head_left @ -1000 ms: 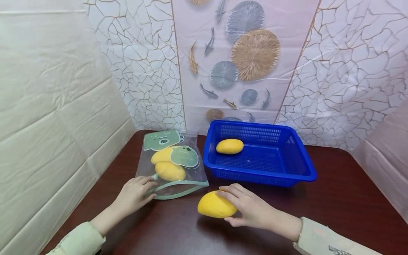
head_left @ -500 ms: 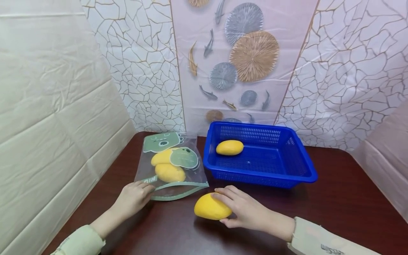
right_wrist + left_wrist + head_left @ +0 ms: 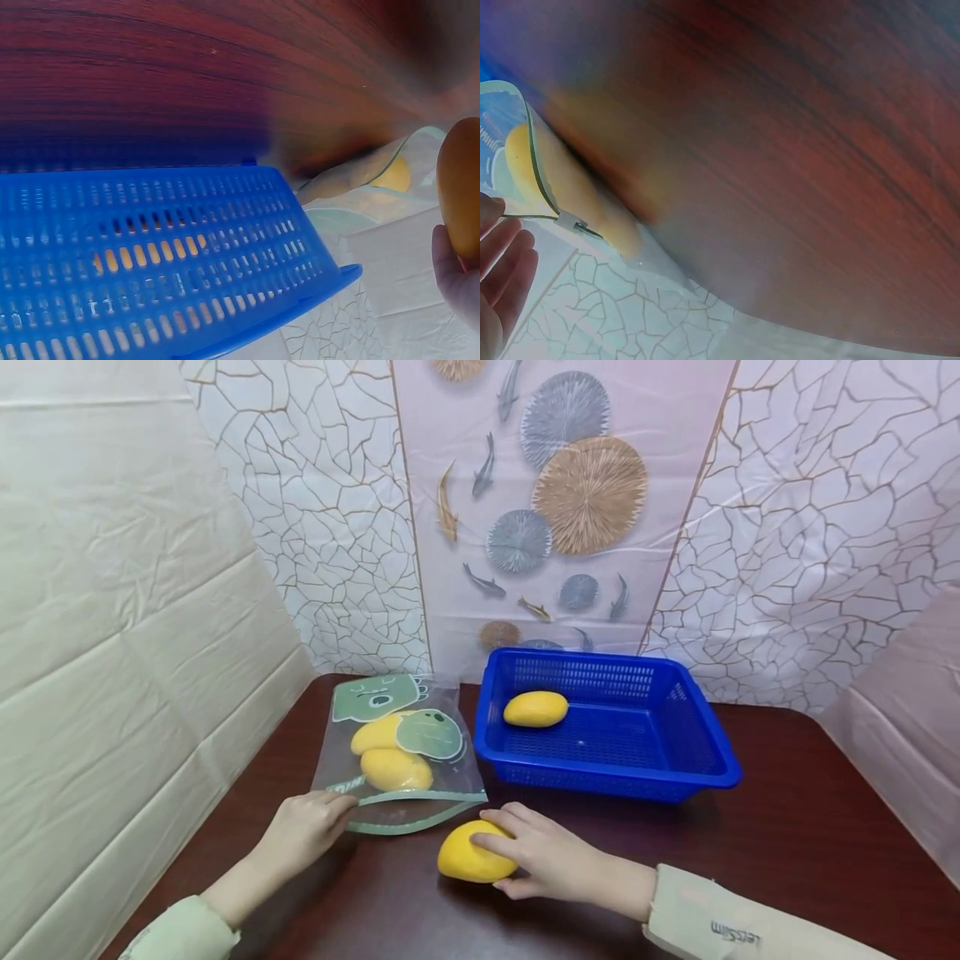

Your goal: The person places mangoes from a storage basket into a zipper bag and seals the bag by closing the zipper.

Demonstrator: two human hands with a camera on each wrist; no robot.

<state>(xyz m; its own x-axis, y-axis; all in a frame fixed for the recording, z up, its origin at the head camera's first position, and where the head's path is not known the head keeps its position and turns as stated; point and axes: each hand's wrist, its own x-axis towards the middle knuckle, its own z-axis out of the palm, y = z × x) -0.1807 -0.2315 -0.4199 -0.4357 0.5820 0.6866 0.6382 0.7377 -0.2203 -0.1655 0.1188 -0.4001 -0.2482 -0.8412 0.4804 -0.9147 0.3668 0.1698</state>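
A clear zip bag (image 3: 450,781) with green cartoon prints lies on the table, its mouth parted toward me. Two yellow mangoes (image 3: 395,770) are inside it. My left hand (image 3: 303,831) pinches the bag's upper lip at the left corner of the mouth; the left wrist view has thumb and fingers (image 3: 506,259) at that edge. Just in front of the mouth's right side, my right hand (image 3: 551,858) grips another mango (image 3: 474,853), fingers over its top and thumb below. The right wrist view shows this mango only in part, at the frame's edge.
Right of the bag stands a blue plastic basket (image 3: 615,781) with slotted walls. One mango (image 3: 536,709) lies at its left end. Behind the dark wooden table (image 3: 795,827) hangs a patterned cloth (image 3: 592,497); a pale cloth wall (image 3: 150,652) is on the left.
My right hand has carried its mango leftward, closer to the bag's mouth. My left hand has shifted slightly left and down along the bag's edge, uncovering a small printed label.
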